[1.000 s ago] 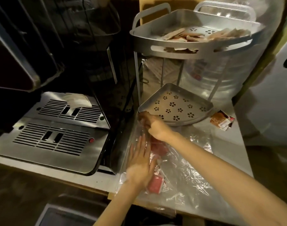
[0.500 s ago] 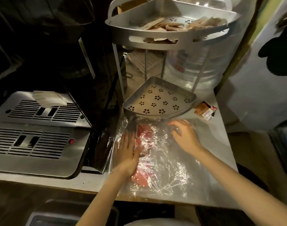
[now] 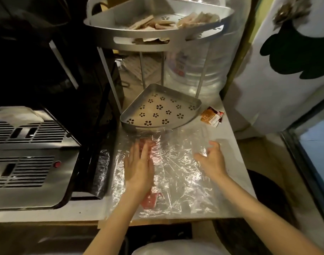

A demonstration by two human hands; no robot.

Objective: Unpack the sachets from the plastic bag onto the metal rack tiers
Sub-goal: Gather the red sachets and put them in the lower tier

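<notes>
Plastic bag (image 3: 175, 172): clear, crinkled, with white glare streaks. Sachets (image 3: 150, 198) inside it: red, showing pinkish through the film. Metal rack lower tier (image 3: 194, 115): matte silver-grey, floor punched with a regular pattern of small flower-shaped cut-outs. Upper tier (image 3: 157, 36): same silver-grey, same flower cut-outs, holding pale tan and beige packets (image 3: 157, 23). Loose sachets (image 3: 211, 116) on the tabletop (image 3: 229, 144): orange-brown, white and dark red. Tabletop: off-white. Machine tray (image 3: 28, 172) at left: brushed silver with rows of dark slots, one small red dot, black surround. Panel (image 3: 286, 61) at right: white with a dark green lobed shape.
</notes>
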